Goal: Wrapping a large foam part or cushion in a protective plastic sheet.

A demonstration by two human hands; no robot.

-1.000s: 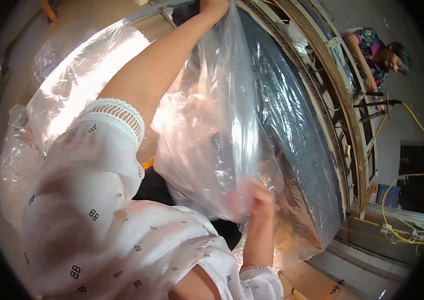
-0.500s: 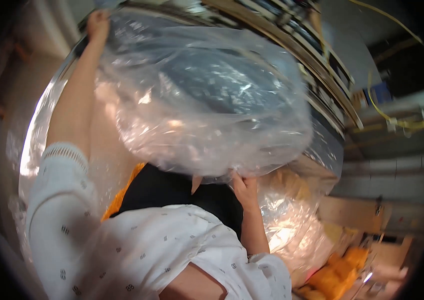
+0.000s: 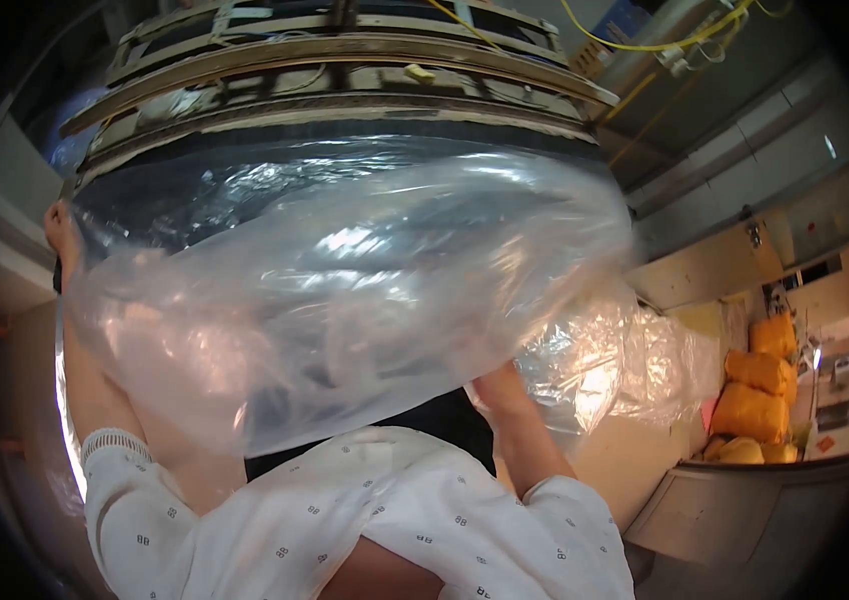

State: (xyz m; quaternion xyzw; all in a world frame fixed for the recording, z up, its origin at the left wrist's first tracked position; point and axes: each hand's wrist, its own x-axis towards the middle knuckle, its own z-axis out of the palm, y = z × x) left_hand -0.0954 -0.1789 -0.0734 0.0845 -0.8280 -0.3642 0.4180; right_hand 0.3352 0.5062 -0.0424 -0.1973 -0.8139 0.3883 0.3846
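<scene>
A large clear plastic sheet (image 3: 364, 290) billows over the dark work surface (image 3: 344, 130) in front of me, its near edge hanging close to my body. At the far left corner, my left hand (image 3: 61, 232) is closed on the edge of the sheet, with that arm stretched out. Near my waist, my right hand (image 3: 500, 388) grips the sheet's near edge. Its fingertips are partly covered by the plastic. Through the film, the dark surface shows with bright glints.
Behind the surface stands a frame with long wooden bars (image 3: 344, 48). More crumpled clear plastic (image 3: 594, 350) lies to my right. Beyond it are several stacked orange bundles (image 3: 756, 395) and a cabinet (image 3: 734, 500). A yellow hose (image 3: 634, 46) hangs at the far right.
My view has turned, bringing the wooden frame square ahead. The sheet has spread wider and flatter. In view, my left hand sits farther left and lower, and my right hand slightly right; both keep hold.
</scene>
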